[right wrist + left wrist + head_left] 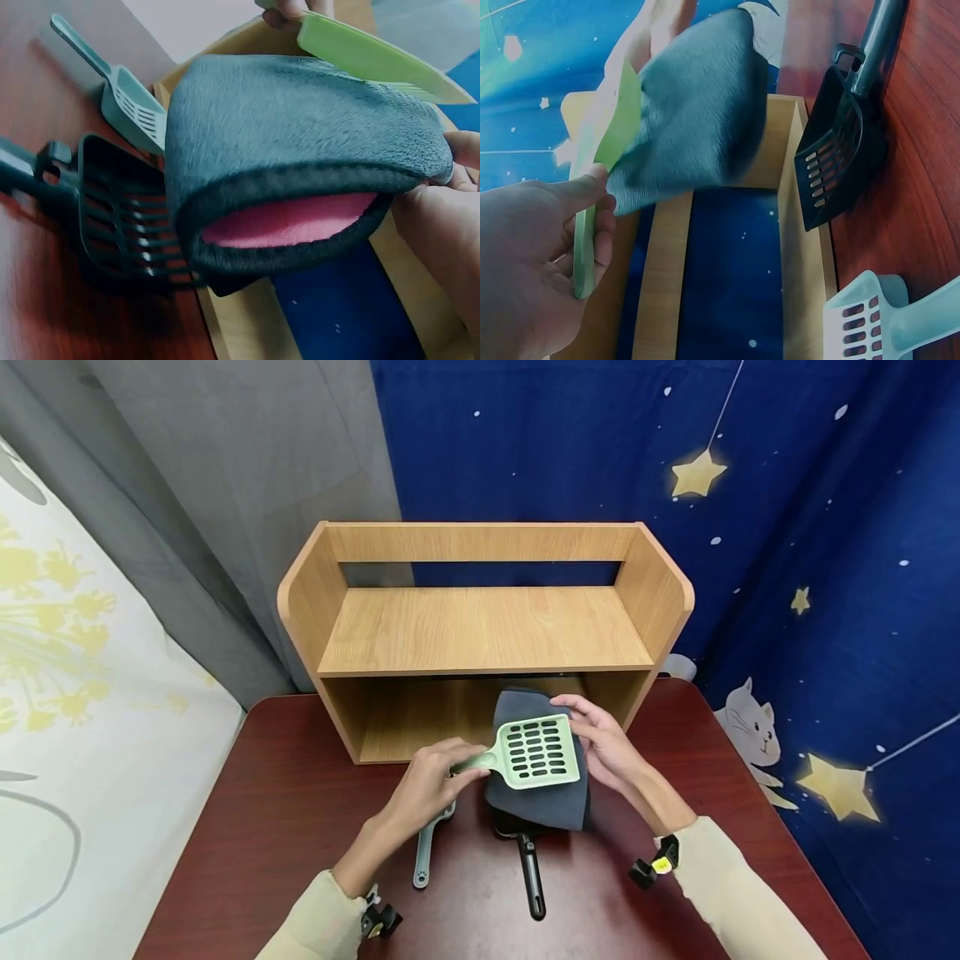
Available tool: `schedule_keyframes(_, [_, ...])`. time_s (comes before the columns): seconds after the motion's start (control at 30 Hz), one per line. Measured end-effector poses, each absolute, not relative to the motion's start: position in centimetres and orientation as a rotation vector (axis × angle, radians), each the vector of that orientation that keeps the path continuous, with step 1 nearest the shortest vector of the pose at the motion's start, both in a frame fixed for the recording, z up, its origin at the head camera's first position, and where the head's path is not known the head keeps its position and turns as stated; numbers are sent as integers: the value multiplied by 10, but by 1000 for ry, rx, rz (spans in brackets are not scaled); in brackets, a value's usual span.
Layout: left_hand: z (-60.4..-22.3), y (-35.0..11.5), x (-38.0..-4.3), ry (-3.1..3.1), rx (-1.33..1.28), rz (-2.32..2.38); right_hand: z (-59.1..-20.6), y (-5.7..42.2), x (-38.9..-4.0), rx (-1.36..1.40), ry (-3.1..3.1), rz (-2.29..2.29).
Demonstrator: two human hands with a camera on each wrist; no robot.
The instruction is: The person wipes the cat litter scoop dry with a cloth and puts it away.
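My left hand (433,774) grips the handle of a pale green litter scoop (540,752), its slotted head facing up above the table. Behind the scoop, my right hand (606,747) pinches the edge of a dark grey cloth (547,810). The right wrist view shows the cloth (292,120) doubled over, with a dark border and a pink inner side (292,219). Partly under the cloth lies a black litter scoop (844,150) with a long handle. A blue-grey litter scoop (424,852) lies left of it, its head hidden behind my left hand in the head view.
A two-level wooden shelf (487,631) stands on the dark red table (300,852) just beyond my hands. Behind it hang a grey curtain (247,443) and a blue curtain (555,435) with stars. A white patterned cloth (97,693) hangs at the left.
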State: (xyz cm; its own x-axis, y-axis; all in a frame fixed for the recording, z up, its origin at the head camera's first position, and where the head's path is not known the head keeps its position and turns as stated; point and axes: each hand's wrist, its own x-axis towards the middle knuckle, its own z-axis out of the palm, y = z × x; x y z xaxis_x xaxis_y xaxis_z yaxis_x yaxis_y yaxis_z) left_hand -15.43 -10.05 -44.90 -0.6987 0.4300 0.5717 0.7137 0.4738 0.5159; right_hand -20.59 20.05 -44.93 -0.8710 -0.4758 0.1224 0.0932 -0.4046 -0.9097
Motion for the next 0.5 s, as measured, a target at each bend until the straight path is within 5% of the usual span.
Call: schedule_keyframes(0.5, [-451,-120,-155,-2398,-948,-1068,-447,210,-210,-607,1343,-2335])
